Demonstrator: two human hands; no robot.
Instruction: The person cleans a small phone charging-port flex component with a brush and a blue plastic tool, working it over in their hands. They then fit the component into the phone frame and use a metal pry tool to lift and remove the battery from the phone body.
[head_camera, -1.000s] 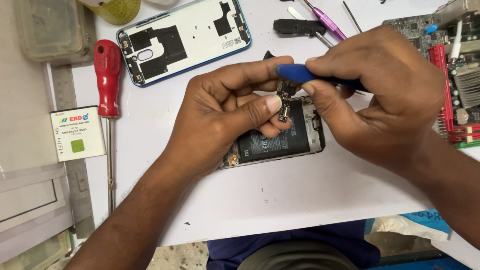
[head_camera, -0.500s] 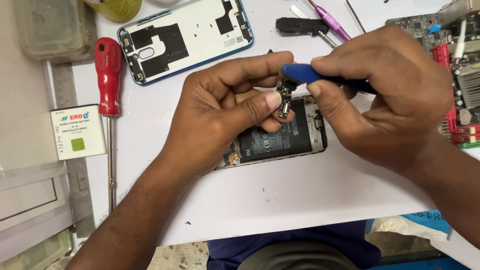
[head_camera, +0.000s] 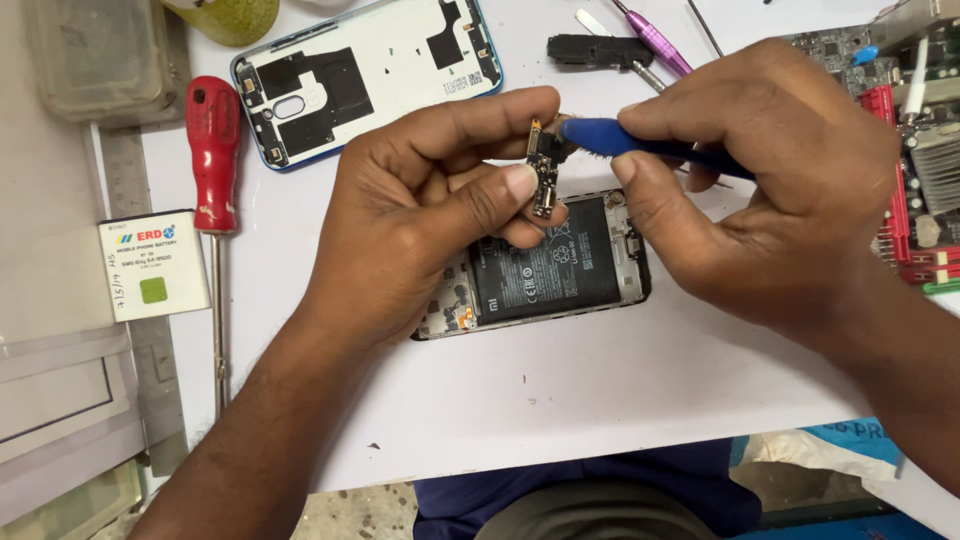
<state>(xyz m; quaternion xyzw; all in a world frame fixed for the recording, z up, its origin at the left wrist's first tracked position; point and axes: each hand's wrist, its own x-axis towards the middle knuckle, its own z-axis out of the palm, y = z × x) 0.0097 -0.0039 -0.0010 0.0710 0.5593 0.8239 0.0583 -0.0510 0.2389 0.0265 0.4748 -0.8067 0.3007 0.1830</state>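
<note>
Both hands are busy over a white table top (head_camera: 600, 420). The left hand (head_camera: 430, 210) is curled, and its thumb and first finger pinch a small, thin, dark circuit board with gold bits (head_camera: 543, 175). It holds the little board upright, in the air, just above the top edge of an opened black phone with its back off (head_camera: 545, 268). The right hand (head_camera: 770, 180) is closed around a blue plastic tool handle (head_camera: 620, 138). The tip of that tool touches the little board at its upper part. I cannot tell what kind of tip it is, because it is too small and dark.

The opened phone lies flat on the table, under the hands. A big black battery fills its middle. The fingers of the left hand cover its left end.

At 11 o'clock from the phone lies a white phone back cover with a blue rim (head_camera: 365, 75), inside up. At 9 o'clock, well apart, lies a screwdriver with a red handle (head_camera: 213, 150), and its thin metal shaft points to 6 o'clock. Just beside it, farther to 9 o'clock, sits a small white battery pack with a green square (head_camera: 153, 265). At 12 o'clock lie a small black plastic part (head_camera: 590, 50) and a pink metal tool (head_camera: 655, 40). At 3 o'clock, at the table edge, sits a green circuit board with red slots (head_camera: 915, 200).
</note>
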